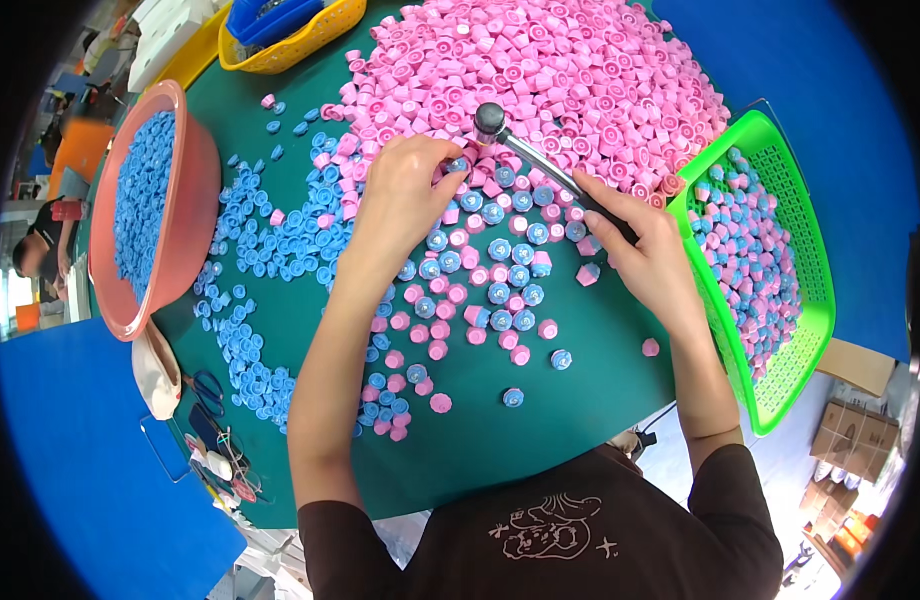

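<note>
My right hand (642,248) is wrapped round the black grip of a small hammer (542,167). Its dark round head hangs just right of my left fingertips, near the edge of the pink heap. My left hand (405,188) pinches a small blue cap piece (458,166) between thumb and fingers; whether a pink cup sits under it is hidden. Between my forearms lie several pink cups (440,328) and several joined pieces with blue tops (499,293), scattered over the green table (580,400). Loose blue caps (280,245) spread to the left of my left arm.
A large heap of pink cups (560,70) fills the far side. At left stands a pink basin (195,200) of blue caps; at right, a green basket (818,300) of joined pieces. A yellow basket (310,40) is at the back. Scissors (208,392) lie at the left edge.
</note>
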